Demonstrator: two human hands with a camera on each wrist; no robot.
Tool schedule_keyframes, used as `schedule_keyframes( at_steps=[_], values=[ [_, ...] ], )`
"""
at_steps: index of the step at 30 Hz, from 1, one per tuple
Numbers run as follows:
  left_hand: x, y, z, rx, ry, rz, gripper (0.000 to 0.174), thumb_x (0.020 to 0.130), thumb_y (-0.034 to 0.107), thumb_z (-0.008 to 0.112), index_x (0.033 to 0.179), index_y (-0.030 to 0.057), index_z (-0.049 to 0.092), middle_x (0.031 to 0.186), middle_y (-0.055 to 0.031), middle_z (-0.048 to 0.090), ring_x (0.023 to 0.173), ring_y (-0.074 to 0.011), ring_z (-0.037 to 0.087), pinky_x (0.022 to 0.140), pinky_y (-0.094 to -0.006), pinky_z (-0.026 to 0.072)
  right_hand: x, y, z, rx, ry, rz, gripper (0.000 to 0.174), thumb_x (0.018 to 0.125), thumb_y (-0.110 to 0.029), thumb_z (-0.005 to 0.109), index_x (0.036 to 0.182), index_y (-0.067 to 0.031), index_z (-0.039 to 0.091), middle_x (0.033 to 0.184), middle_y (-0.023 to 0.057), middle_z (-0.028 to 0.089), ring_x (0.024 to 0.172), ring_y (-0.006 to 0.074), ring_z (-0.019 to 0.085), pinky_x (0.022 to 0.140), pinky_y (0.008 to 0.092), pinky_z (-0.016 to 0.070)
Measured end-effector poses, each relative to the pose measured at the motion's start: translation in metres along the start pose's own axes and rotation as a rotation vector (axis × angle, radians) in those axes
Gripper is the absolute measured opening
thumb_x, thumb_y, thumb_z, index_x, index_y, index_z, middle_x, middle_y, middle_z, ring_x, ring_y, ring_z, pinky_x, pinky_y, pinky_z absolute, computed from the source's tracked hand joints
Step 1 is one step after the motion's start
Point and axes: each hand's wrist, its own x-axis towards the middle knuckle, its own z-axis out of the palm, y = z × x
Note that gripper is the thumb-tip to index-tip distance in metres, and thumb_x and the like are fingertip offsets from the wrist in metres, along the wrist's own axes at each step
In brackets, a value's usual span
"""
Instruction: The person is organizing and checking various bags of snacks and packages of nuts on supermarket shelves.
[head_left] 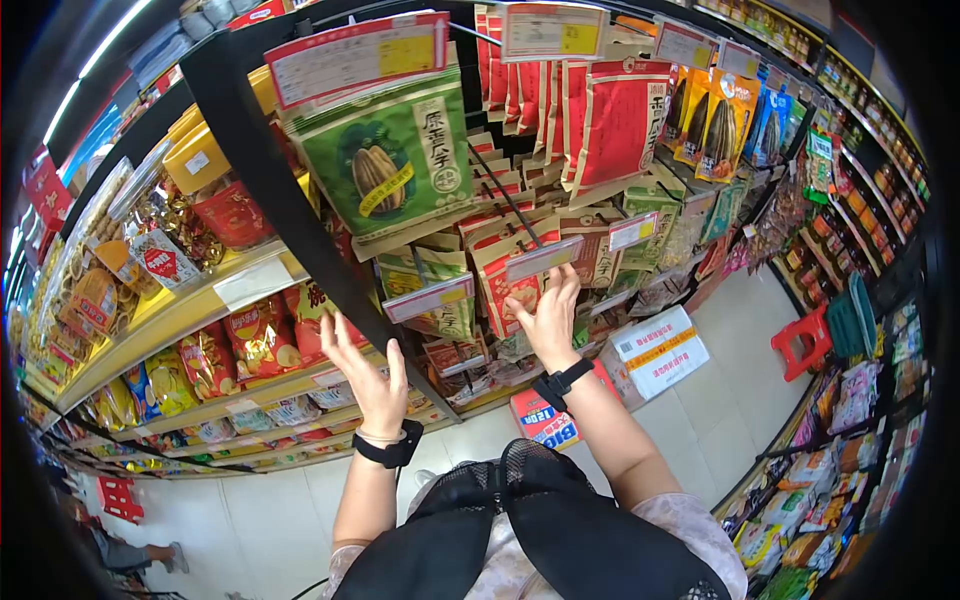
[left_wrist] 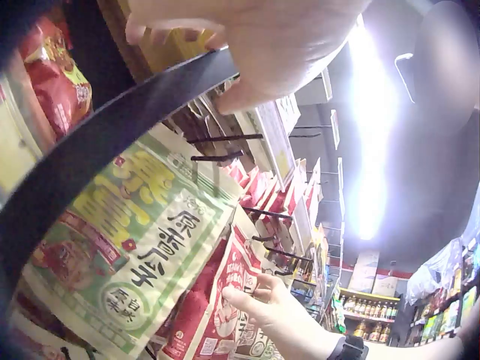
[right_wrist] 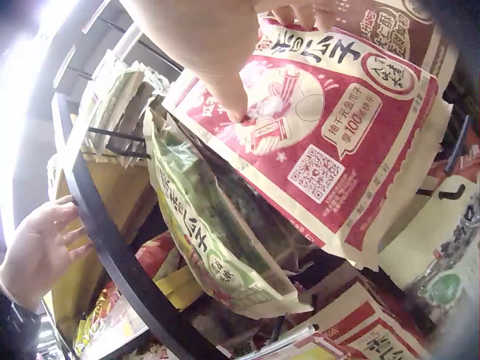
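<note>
between the left hand (head_left: 372,388) and right hand (head_left: 553,325) the air is free in front of the rack, but the black post (head_left: 290,190) parts the left shelf (head_left: 180,305) from the hanging packs. rods (head_left: 505,195) jut out among the packs, a price tag (head_left: 543,259) sits right over the right hand's fingers, and the green pack (head_left: 385,150) blocks the upper left.

From the head, looks forward and down, widest, at snack shelves (head_left: 190,315). From the left wrist, looks across a green sunflower-seed bag (left_wrist: 135,240) toward the right grip (left_wrist: 281,311). From the right wrist, faces a red sunflower-seed bag (right_wrist: 330,150) very near, with the left grip (right_wrist: 41,247) beyond. Shares red sunflower-seed bag and black post (left_wrist: 112,127) between both wrist views.
</note>
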Motion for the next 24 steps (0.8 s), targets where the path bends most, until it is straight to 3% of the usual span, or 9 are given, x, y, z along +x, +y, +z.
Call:
schedule_keyframes(
  at_steps=[1,4,5,6,10,12,17,20,24],
  values=[
    [-0.003,0.008,0.006,-0.004,0.109,0.013,0.064,0.077,0.003,0.059,0.134,0.0,0.03,0.137,-0.0218,0.025,0.13,-0.0368,0.023,0.108,-0.0449,0.0172,0.001,0.003,-0.004,0.013,-0.006,-0.006,0.078,0.069,-0.024,0.078,0.126,0.0078,0.034,0.126,0.0246,0.033,0.114,0.0398,0.036,0.097,0.0454,0.0334],
    [-0.025,0.01,0.023,0.083,0.134,0.09,0.053,0.073,0.0,0.058,0.123,0.0007,0.039,0.128,-0.0198,0.032,0.124,-0.0354,0.029,0.105,-0.0455,0.0199,-0.002,0.014,-0.019,0.079,-0.038,-0.091,0.073,0.07,-0.02,0.077,0.125,0.0043,0.035,0.125,0.0239,0.032,0.117,0.0412,0.034,0.098,0.0465,0.0327],
    [-0.033,0.01,0.032,0.099,0.106,0.113,0.044,0.07,-0.001,0.058,0.113,0.0028,0.046,0.125,-0.0191,0.034,0.118,-0.035,0.033,0.101,-0.0452,0.0262,-0.005,0.019,-0.023,0.124,-0.048,-0.093,0.07,0.071,-0.018,0.076,0.124,0.0033,0.037,0.125,0.0232,0.032,0.118,0.0406,0.034,0.098,0.0463,0.0329],
    [-0.042,0.011,0.042,0.058,0.023,0.122,0.042,0.07,0.0,0.06,0.11,0.0042,0.048,0.124,-0.0193,0.035,0.118,-0.0355,0.033,0.101,-0.0451,0.0264,-0.007,0.025,-0.026,0.169,-0.054,-0.096,0.067,0.071,-0.016,0.075,0.124,0.0022,0.038,0.126,0.0226,0.033,0.119,0.04,0.034,0.099,0.046,0.0331],
    [-0.052,0.017,0.076,0.196,-0.317,0.192,0.049,0.072,0.006,0.064,0.118,0.0038,0.046,0.127,-0.0192,0.037,0.122,-0.0381,0.03,0.102,-0.0466,0.0264,-0.015,0.045,-0.039,0.228,-0.084,-0.077,0.06,0.074,-0.011,0.071,0.123,0.0003,0.039,0.127,0.0211,0.033,0.12,0.0389,0.035,0.099,0.0449,0.0336],
    [-0.047,0.016,0.091,0.323,-0.4,0.189,0.068,0.077,0.019,0.065,0.136,0.0034,0.033,0.139,-0.0164,0.029,0.127,-0.0377,0.026,0.105,-0.0486,0.0235,-0.017,0.053,-0.047,0.236,-0.088,-0.074,0.056,0.075,-0.009,0.068,0.122,0.0,0.04,0.127,0.0205,0.034,0.12,0.0385,0.036,0.099,0.0445,0.0339],
    [-0.038,0.014,0.112,0.573,-0.482,0.187,0.075,0.078,0.032,0.064,0.138,0.0038,0.03,0.149,-0.008,0.018,0.128,-0.0376,0.025,0.104,-0.0537,0.0212,-0.02,0.076,-0.056,0.219,-0.069,-0.021,0.053,0.075,-0.008,0.068,0.12,-0.0003,0.042,0.125,0.0203,0.036,0.118,0.0383,0.038,0.098,0.0436,0.0341],
    [-0.033,0.022,0.109,0.59,-0.533,0.143,0.074,0.077,0.032,0.066,0.137,0.0036,0.033,0.15,-0.0065,0.017,0.127,-0.0376,0.025,0.104,-0.0534,0.0216,-0.017,0.085,-0.064,0.204,-0.064,-0.005,0.053,0.075,-0.007,0.068,0.121,-0.0003,0.041,0.125,0.0202,0.036,0.117,0.0382,0.038,0.098,0.0437,0.0341],
    [-0.037,0.025,0.099,0.422,-0.481,0.168,0.067,0.075,0.023,0.067,0.133,0.0053,0.039,0.146,-0.0131,0.023,0.13,-0.0396,0.022,0.104,-0.0525,0.0214,0.003,0.094,-0.066,0.165,-0.023,-0.054,0.057,0.074,-0.009,0.068,0.124,-0.0005,0.041,0.131,0.0208,0.034,0.121,0.0392,0.036,0.099,0.0455,0.0325]
  ],
)
